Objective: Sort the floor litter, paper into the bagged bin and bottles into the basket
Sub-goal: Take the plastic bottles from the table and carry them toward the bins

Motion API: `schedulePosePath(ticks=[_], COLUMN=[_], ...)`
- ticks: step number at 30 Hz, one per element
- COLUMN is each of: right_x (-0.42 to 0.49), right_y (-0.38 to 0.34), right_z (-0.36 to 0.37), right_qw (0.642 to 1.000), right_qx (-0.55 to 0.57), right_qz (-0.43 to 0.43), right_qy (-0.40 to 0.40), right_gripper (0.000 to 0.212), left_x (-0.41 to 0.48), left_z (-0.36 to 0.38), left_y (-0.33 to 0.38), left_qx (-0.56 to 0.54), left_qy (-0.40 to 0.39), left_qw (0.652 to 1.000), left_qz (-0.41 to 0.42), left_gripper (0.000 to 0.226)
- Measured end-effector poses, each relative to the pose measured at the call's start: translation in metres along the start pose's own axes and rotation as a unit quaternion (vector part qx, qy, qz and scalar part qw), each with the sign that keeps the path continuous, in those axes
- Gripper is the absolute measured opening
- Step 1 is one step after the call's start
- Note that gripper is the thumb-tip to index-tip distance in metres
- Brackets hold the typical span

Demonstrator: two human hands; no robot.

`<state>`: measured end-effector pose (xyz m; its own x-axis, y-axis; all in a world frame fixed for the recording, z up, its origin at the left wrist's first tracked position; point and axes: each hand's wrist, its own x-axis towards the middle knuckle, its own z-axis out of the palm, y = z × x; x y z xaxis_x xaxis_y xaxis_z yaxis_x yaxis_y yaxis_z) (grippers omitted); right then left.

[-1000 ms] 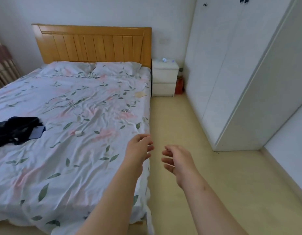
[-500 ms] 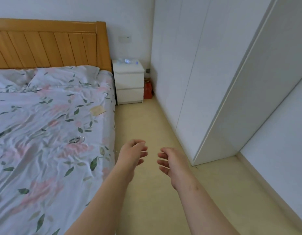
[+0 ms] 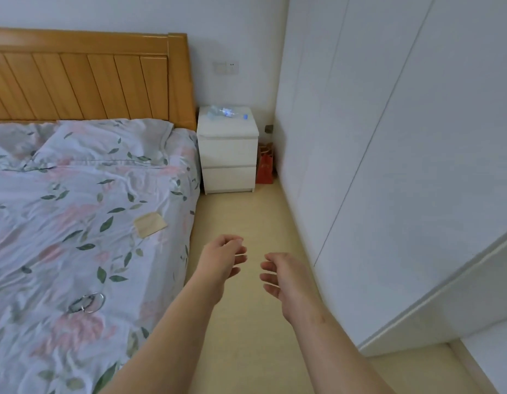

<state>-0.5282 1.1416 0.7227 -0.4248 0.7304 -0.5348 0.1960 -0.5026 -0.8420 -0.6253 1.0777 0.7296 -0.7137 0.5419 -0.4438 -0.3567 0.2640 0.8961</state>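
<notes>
Above the pale yellow floor (image 3: 246, 331), the left hand (image 3: 222, 260) and right hand (image 3: 286, 277) hang side by side, fingers loosely curled, holding nothing. At twelve o'clock from them, a crumpled clear plastic bottle (image 3: 222, 112) lies atop the white two-drawer nightstand (image 3: 229, 157).

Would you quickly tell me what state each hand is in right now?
Left hand: open, fingers loosely curled, holding nothing.
Right hand: open, fingers loosely curled, holding nothing.
</notes>
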Motion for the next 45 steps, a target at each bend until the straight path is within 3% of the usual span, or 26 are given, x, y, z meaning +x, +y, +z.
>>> schedulePosePath(ticks=[7,19,29,37,45], right_x=[0.141,0.386,0.58,0.76,0.89], right_y=[-0.063,-0.198,-0.278,-0.386,-0.448], right_z=[0.059,0.208,0.28,0.333,0.368], right_qw=[0.998,0.997,0.992,0.992,0.987], right_qx=[-0.032,-0.019,0.015,-0.021,-0.056], right_qz=[0.05,0.073,0.126,0.12,0.152], right_qy=[-0.03,-0.034,-0.026,-0.039,-0.018], right_gripper=[0.008,0.007,0.006,0.007,0.008], left_x=[0.142,0.433,0.636,0.821,0.961], left_z=[0.003,-0.015,0.002,0.044,0.05], left_y=[0.052,0.19,0.259,0.348,0.397], left_qx=[-0.014,0.029,0.051,0.038,0.035], left_qy=[0.049,0.037,0.037,0.062,0.076], left_qw=[0.998,0.999,0.997,0.996,0.992], left_qz=[-0.027,-0.01,-0.048,-0.059,-0.094], left_gripper=[0.01,0.009,0.01,0.013,0.009])
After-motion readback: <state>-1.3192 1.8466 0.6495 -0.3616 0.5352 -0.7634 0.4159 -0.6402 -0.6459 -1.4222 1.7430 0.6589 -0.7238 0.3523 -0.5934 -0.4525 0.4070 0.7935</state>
